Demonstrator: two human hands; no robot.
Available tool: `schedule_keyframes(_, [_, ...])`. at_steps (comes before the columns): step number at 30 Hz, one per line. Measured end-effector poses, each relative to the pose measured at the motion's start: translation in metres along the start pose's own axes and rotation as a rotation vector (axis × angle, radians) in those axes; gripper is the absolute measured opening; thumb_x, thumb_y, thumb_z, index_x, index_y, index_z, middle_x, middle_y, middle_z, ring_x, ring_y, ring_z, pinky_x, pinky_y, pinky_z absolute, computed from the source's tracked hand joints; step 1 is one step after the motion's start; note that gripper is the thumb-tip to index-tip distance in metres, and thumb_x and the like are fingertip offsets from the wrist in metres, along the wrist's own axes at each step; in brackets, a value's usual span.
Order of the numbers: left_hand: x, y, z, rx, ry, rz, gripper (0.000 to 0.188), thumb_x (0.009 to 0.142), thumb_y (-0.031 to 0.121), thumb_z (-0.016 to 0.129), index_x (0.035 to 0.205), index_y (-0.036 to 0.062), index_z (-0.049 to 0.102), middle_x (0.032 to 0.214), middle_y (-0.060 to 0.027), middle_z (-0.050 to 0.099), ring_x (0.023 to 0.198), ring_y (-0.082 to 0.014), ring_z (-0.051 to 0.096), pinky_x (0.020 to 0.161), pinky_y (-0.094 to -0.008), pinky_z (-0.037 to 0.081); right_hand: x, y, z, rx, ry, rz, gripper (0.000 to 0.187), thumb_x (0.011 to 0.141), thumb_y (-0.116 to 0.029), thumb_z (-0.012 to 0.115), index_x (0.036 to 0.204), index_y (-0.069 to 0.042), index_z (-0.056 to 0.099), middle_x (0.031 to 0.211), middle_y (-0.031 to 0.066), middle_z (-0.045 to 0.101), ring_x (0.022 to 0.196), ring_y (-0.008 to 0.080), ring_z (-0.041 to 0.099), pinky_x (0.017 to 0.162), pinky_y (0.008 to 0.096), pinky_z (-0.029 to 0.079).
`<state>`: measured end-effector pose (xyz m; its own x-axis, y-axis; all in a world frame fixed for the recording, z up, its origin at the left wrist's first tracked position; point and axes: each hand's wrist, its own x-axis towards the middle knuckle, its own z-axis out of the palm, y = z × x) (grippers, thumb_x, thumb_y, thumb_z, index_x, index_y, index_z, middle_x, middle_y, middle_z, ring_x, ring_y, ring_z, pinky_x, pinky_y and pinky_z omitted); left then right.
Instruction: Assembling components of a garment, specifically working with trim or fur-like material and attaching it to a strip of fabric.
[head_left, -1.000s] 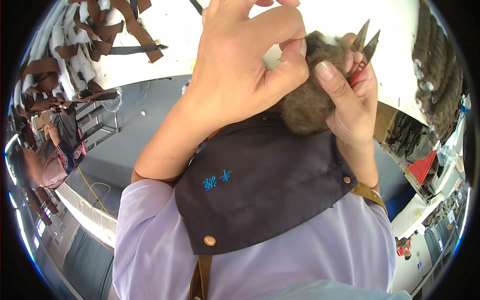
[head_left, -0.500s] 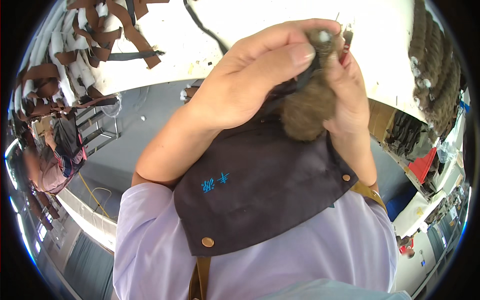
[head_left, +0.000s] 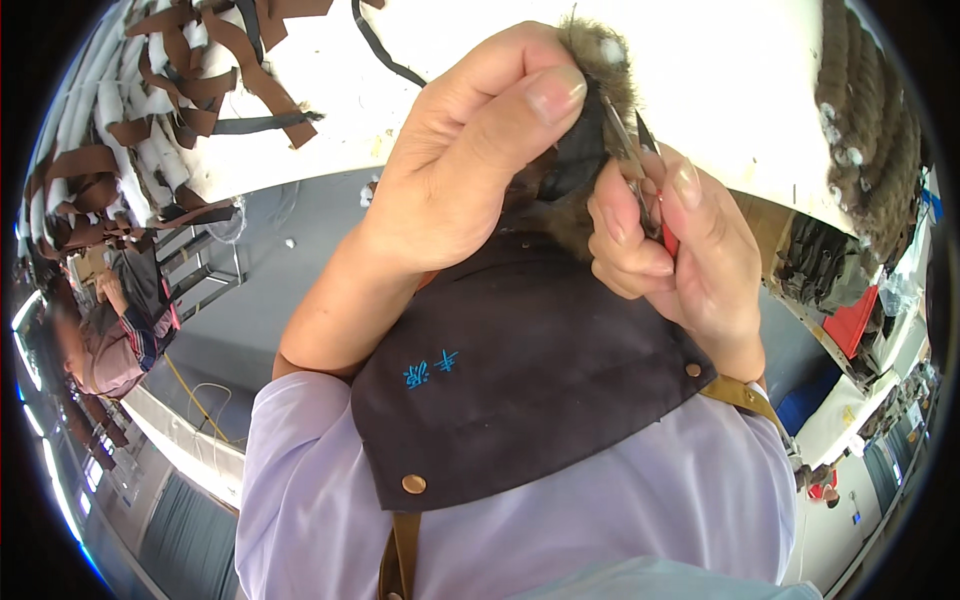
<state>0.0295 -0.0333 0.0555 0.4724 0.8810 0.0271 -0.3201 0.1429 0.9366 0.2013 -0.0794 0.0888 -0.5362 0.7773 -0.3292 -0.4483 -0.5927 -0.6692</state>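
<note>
My left hand (head_left: pixel 470 170) pinches a brown furry piece (head_left: pixel 596 60) with a dark fabric part between thumb and fingers, held up close over my chest. My right hand (head_left: pixel 680 250) grips small metal snips with a red handle (head_left: pixel 642 170), their blades laid against the fur's edge beside my left thumb. Both hands touch the furry piece. Below them hangs my dark apron bib (head_left: pixel 520 390) with blue stitching and metal snaps, over a lilac shirt.
A white worktable (head_left: pixel 470 60) lies behind the hands, with brown and black strips (head_left: pixel 200 90) piled at its left and a row of furry pieces (head_left: pixel 870 140) at its right. Another person (head_left: pixel 100 340) sits at the far left. A red object (head_left: pixel 850 320) lies at the right.
My hands have drawn closer together and the furry piece has been turned, so its tip now points up. The snips went from raised and apart to lying against the fur.
</note>
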Motion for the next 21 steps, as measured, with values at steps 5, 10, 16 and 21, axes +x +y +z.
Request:
schedule_keyframes(5, [-0.003, 0.001, 0.001, 0.006, -0.026, -0.007, 0.038, 0.090, 0.029, 0.045, 0.107, -0.0045, 0.045, 0.110, -0.0185, 0.053, 0.099, -0.0259, 0.055, 0.089, -0.0392, 0.044, 0.001, 0.003, 0.001, 0.089, 0.004, 0.002, 0.043, 0.095, -0.040, 0.037, 0.084, -0.001, 0.050, 0.057, -0.0026, 0.034, 0.048, 0.0049, 0.026, 0.042, 0.0200, 0.022])
schedule_keyframes(10, [-0.009, 0.001, 0.003, 0.025, -0.017, 0.000, 0.037, 0.090, 0.027, 0.044, 0.107, -0.0049, 0.046, 0.108, -0.0181, 0.054, 0.099, -0.0247, 0.056, 0.088, -0.0370, 0.044, 0.002, 0.004, 0.004, 0.107, 0.007, 0.018, 0.043, 0.095, -0.040, 0.037, 0.082, -0.001, 0.050, 0.057, -0.0025, 0.035, 0.046, 0.0050, 0.026, 0.042, 0.0196, 0.022])
schedule_keyframes(16, [-0.006, -0.003, 0.004, -0.112, -0.029, 0.019, 0.017, 0.093, 0.015, 0.043, 0.079, 0.0062, 0.047, 0.070, 0.0058, 0.040, 0.064, -0.0027, 0.033, 0.057, -0.0191, 0.029, 0.010, 0.011, 0.002, -0.029, 0.085, -0.072, 0.033, 0.094, -0.034, 0.043, 0.079, -0.004, 0.050, 0.059, -0.0049, 0.035, 0.049, 0.0030, 0.027, 0.043, 0.0189, 0.022])
schedule_keyframes(21, [0.002, -0.014, 0.000, 0.147, 0.013, 0.041, 0.013, 0.092, 0.012, 0.044, 0.084, 0.0045, 0.050, 0.076, 0.0003, 0.042, 0.068, -0.0080, 0.038, 0.064, -0.0222, 0.034, 0.030, 0.010, -0.008, -0.270, 0.282, -0.133, 0.030, 0.092, -0.033, 0.047, 0.077, -0.008, 0.050, 0.061, -0.0056, 0.037, 0.054, 0.0018, 0.030, 0.045, 0.0182, 0.023])
